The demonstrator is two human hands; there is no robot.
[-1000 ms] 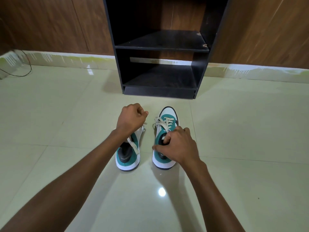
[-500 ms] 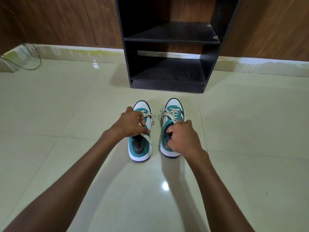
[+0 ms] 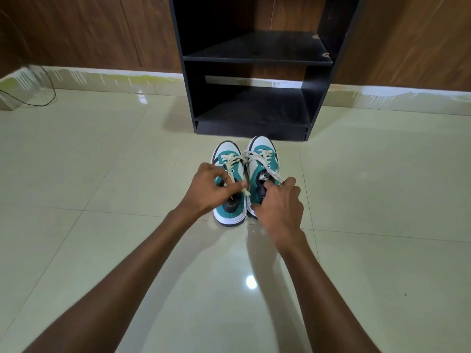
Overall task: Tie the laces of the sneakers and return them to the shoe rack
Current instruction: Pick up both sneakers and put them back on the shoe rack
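Two teal-and-white sneakers stand side by side on the floor, toes toward the black shoe rack (image 3: pixel 257 61). The left sneaker (image 3: pixel 228 151) and the right sneaker (image 3: pixel 262 149) touch along their sides. Their cream laces lie loose and cross over the tongues. My left hand (image 3: pixel 209 192) hovers over the left sneaker's opening and pinches a lace end between thumb and forefinger. My right hand (image 3: pixel 279 210) covers the right sneaker's heel, its fingertips holding a lace strand that runs up from that shoe. Both heels are partly hidden by my hands.
The rack has two open shelves with nothing on them and stands against a wooden wall, just beyond the toes. Glossy pale tiled floor (image 3: pixel 382 200) spreads all around. A thin black cable (image 3: pixel 49 94) lies by the skirting at far left.
The two sneakers have come closer together and now touch. My left hand has dropped from above the toe to the lace; my right hand's fingers have taken a lace strand.
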